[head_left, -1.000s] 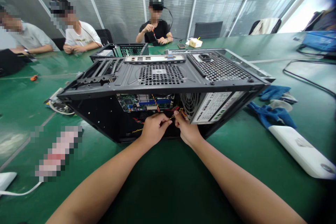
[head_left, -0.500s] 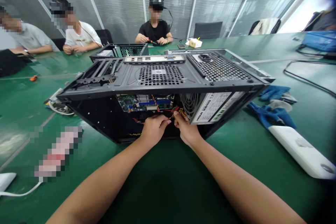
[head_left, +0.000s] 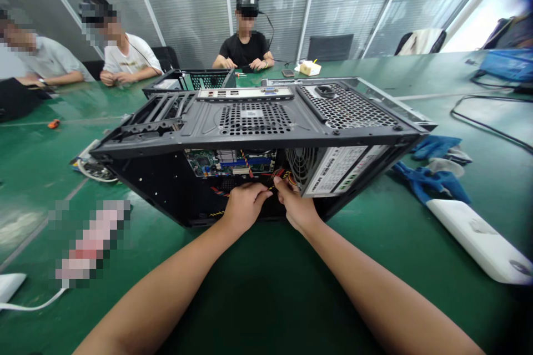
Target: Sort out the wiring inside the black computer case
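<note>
A black computer case [head_left: 195,132] lies across the table in front of me, its open side facing me. Inside it show a green motherboard [head_left: 200,163] and, to the right, a power supply [head_left: 339,172] with a white label and a fan grille. Both my hands reach into the opening. My left hand [head_left: 245,202] is closed in a pinch on thin yellow-and-black cables [head_left: 272,187]. Just right of it, my right hand [head_left: 293,199] pinches the same cable bundle below the fan grille. Their exact grip points are partly hidden by my fingers.
Blue gloves [head_left: 437,177] and a white oblong device [head_left: 478,241] lie to the right. On the left are a blurred pink item [head_left: 94,241], a bundle of cables [head_left: 95,163] and an orange piece [head_left: 54,123]. Another case [head_left: 191,79] stands behind; several people sit beyond.
My hands stay almost in place, with only slight finger movement at the cables. Across the table, the person in black has lowered their hands and the orange-tipped tool is out of them.
</note>
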The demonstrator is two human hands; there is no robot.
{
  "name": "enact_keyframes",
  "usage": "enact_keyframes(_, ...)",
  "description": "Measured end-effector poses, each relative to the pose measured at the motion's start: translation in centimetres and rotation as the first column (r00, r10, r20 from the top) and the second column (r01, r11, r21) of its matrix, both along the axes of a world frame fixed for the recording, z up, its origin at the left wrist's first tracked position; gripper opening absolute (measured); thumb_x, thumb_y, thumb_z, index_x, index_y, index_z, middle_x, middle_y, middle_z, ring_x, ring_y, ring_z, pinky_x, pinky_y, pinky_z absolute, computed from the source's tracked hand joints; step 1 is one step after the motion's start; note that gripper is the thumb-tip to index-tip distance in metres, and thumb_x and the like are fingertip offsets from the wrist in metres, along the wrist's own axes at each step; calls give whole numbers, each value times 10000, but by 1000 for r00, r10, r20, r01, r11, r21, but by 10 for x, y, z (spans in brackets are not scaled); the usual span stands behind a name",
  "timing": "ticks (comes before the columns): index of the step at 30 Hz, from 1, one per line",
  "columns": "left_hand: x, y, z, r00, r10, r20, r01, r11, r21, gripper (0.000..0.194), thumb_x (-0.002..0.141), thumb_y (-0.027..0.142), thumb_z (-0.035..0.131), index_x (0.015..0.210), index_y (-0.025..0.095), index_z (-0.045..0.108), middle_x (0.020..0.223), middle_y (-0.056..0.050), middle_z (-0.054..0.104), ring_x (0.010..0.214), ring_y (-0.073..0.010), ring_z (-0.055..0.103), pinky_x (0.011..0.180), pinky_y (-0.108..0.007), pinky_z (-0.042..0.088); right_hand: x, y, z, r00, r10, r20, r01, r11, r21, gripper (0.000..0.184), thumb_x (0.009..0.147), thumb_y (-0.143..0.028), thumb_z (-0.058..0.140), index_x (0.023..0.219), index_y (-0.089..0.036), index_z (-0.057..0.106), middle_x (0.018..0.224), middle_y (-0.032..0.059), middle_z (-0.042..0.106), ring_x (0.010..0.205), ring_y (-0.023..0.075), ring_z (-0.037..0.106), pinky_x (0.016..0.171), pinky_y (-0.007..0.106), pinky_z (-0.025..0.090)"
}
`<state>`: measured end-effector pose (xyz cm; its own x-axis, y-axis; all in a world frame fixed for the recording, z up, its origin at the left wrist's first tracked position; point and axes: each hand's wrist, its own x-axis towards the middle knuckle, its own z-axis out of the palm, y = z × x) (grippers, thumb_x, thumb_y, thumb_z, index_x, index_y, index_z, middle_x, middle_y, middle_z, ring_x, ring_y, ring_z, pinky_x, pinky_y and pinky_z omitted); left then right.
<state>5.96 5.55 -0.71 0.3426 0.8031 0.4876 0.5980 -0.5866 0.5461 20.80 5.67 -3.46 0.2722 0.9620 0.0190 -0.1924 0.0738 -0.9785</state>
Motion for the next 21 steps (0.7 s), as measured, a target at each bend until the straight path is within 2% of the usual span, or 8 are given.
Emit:
enact_keyframes(6, 1, -1, 7, 998, -7, 54, 15, 990, -141, 146, 909, 190, 614, 804, 176, 714, 674, -7, 702, 606, -137, 665, 604, -233, 473, -3, -3, 6, 997, -6, -75, 3, 999, -39, 437, 664, -544, 782, 700, -221, 490, 622, -54, 475, 539, 101, 441, 506, 269, 359)
enact_keyframes(10, 0, 2, 8, 987, 9, 163, 42, 951, -305, 149, 897, 208, 616, 784, 170, 706, 584, 20, 668, 517, -116, 643, 536, -203, 435, -4, -5, 10, 991, 29, -127, -36, 998, -57, 456, 639, -549, 796, 673, -214, 489, 600, -54, 476, 540, 98, 443, 525, 266, 374)
enact_keyframes(13, -2, 5, 7, 973, 3, 229, 84, 926, -368, 147, 884, 225, 629, 772, 165, 702, 567, 20, 666, 510, -114, 639, 543, -204, 434, -4, -5, 13, 989, 45, -142, -54, 997, -60, 474, 630, -559, 801, 647, -211, 480, 570, -55, 471, 538, 98, 442, 527, 263, 369)
enact_keyframes(17, -2, 7, 4, 953, 18, 303, 108, 912, -396, 129, 861, 249, 661, 775, 162, 699, 603, 14, 684, 514, -111, 638, 537, -203, 445, -6, -4, 15, 981, 19, -194, -36, 996, -84, 499, 578, -557, 834, 665, -205, 491, 592, -64, 467, 529, 83, 425, 509, 249, 351)
enact_keyframes(21, -2, 6, 5, 943, 35, 330, 75, 946, -315, 103, 829, 255, 703, 770, 169, 702, 643, 8, 694, 533, -114, 635, 534, -211, 471, -7, -6, 17, 982, -19, -190, -1, 995, -103, 499, 577, -529, 848, 677, -208, 479, 610, -71, 446, 524, 77, 407, 484, 242, 325)
